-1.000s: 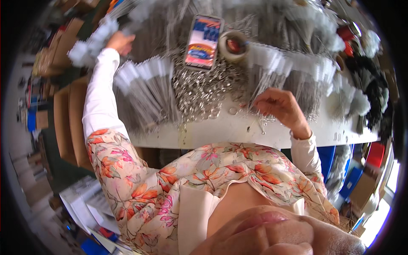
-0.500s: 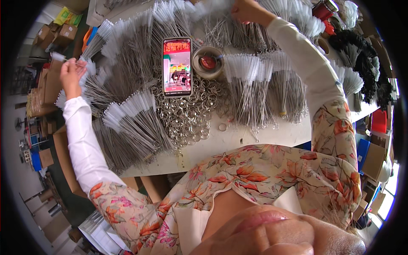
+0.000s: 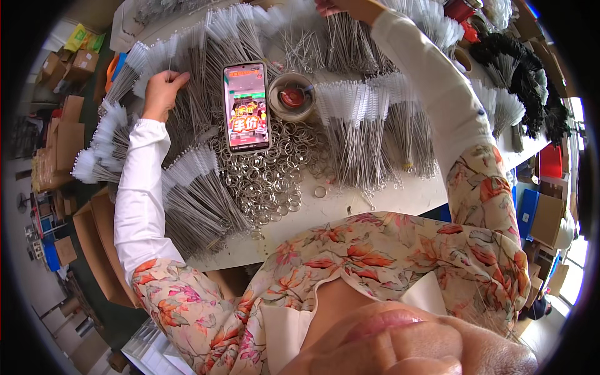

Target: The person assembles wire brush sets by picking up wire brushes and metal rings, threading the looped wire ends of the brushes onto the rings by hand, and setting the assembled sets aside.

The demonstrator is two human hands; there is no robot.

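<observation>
My left hand point(image 3: 164, 94) is over the bundles of thin wire straw brushes point(image 3: 199, 81) at the left, fingers curled in and thumb pressed close; anything between the fingertips is hidden. Up at the far edge, my right hand point(image 3: 331, 6) is partly cut off, its visible fingers drawn together beside another pile of brushes point(image 3: 350, 44); what they hold, if anything, does not show. The brushes have white bristle heads and long grey wire stems. A heap of metal split rings point(image 3: 265, 178) lies between the bundles, in the middle of the table.
A phone point(image 3: 245, 106) with a lit screen stands behind the rings. Beside it sits a round bowl point(image 3: 292, 114) with a red item inside. More brushes point(image 3: 356, 125) lie right of it, black-bristled ones point(image 3: 522, 75) farther right. Cardboard boxes point(image 3: 100, 244) stand left of the white table point(image 3: 412, 203).
My left hand has moved right, from the table's left side to above the brushes; the brush it held no longer shows. My right hand has shifted farther out and left, partly leaving view.
</observation>
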